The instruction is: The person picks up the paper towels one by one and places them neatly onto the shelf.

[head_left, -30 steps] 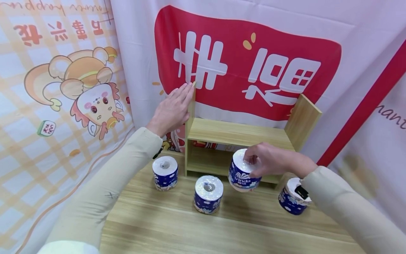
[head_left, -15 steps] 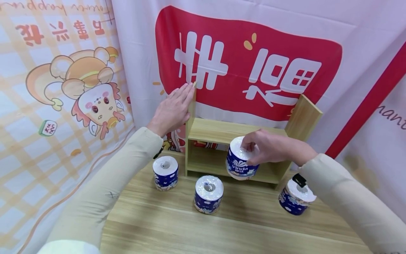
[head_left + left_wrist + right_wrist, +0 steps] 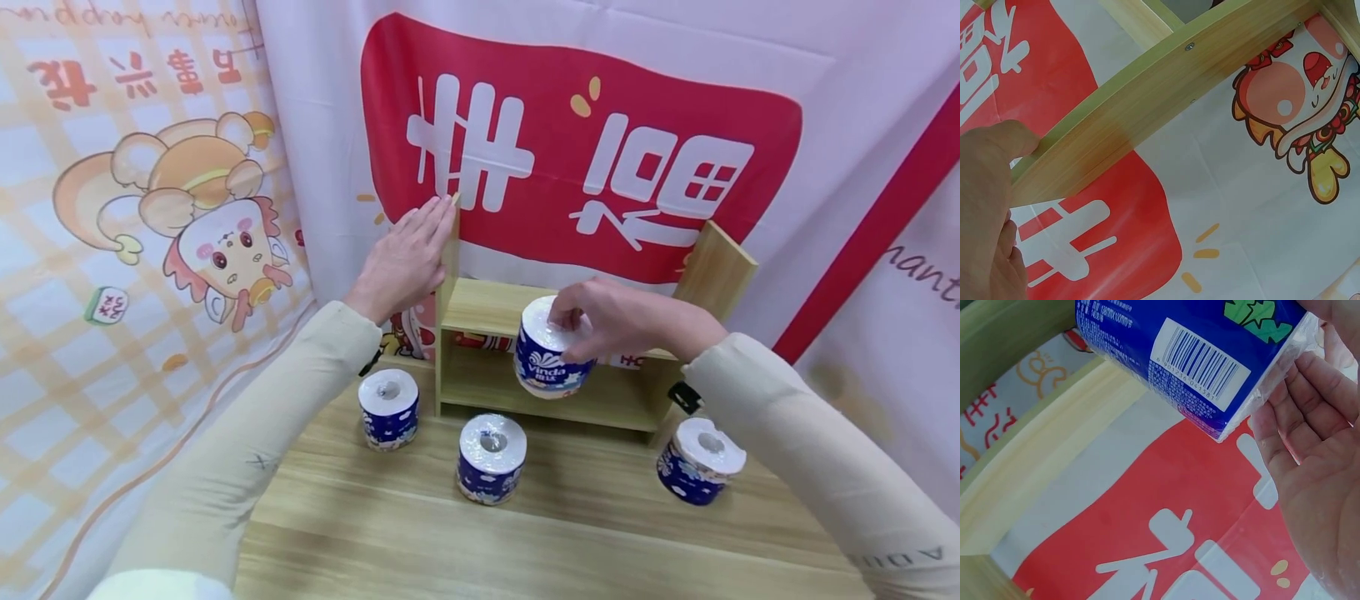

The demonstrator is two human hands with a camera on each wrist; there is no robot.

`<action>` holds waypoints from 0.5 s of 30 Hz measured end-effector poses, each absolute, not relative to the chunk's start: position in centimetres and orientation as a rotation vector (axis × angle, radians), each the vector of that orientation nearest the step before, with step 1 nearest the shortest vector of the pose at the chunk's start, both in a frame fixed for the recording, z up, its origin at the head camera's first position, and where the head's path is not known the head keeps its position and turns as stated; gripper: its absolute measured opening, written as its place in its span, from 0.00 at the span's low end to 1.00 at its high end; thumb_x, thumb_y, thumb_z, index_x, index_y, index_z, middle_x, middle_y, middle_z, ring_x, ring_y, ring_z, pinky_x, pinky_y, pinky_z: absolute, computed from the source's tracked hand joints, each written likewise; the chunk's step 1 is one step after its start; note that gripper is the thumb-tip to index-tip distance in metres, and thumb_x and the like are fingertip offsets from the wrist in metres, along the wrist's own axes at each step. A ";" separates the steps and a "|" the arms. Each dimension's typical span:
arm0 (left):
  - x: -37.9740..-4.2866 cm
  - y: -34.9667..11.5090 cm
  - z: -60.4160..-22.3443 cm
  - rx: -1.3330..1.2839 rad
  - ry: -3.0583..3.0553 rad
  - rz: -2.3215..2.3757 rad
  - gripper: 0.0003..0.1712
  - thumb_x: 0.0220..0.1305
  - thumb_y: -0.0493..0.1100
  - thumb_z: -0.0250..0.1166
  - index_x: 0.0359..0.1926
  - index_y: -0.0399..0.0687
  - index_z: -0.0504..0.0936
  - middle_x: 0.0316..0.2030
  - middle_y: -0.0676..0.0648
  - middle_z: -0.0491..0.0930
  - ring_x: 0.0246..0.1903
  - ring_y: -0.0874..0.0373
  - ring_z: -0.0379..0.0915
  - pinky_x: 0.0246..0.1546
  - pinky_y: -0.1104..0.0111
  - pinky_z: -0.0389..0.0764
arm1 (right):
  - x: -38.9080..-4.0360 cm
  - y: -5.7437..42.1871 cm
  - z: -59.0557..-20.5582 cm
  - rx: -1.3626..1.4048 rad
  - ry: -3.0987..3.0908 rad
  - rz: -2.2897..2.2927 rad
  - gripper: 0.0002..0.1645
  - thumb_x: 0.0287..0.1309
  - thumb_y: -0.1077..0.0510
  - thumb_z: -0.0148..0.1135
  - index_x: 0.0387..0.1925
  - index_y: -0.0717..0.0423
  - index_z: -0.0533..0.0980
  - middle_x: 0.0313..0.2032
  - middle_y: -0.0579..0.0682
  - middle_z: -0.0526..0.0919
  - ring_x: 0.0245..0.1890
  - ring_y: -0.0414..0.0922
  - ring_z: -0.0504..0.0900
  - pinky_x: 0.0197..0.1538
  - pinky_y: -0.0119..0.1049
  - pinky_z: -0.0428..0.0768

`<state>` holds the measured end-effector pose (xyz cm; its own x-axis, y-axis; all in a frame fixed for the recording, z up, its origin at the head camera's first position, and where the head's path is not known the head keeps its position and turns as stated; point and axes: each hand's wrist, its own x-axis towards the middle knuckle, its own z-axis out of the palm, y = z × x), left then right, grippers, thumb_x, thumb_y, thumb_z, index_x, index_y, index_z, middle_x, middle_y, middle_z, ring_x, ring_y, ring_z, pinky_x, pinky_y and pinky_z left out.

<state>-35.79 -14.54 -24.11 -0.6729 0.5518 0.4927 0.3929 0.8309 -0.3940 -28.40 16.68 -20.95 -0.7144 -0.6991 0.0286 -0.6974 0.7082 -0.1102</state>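
Note:
My right hand grips a wrapped toilet paper roll from above by its white top end. Upright and raised, the roll overlaps the front of a small wooden shelf in the head view. Its blue wrapper with a barcode shows in the right wrist view. My left hand holds the upper end of the shelf's left side panel, thumb at one face and fingers on the other. Three more rolls stand on the table: one at left, one in the middle, one at right.
Behind the shelf hangs a white cloth with a red printed patch. A checked cartoon curtain covers the left side, with an orange cord along it. The wooden table reaches toward me in front of the rolls.
My right hand has lifted the toilet paper roll higher and moved it left, toward the shelf's middle. The left hand and the standing rolls have stayed put.

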 end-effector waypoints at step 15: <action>-36.0 -14.6 -24.3 -0.665 -2.401 0.340 0.51 0.65 0.51 0.58 0.77 0.42 0.37 0.78 0.42 0.39 0.77 0.46 0.40 0.76 0.57 0.51 | -30.6 15.0 -20.1 -1.225 2.911 -0.277 0.23 0.44 0.46 0.76 0.44 0.40 0.80 0.41 0.38 0.83 0.42 0.40 0.80 0.47 0.36 0.85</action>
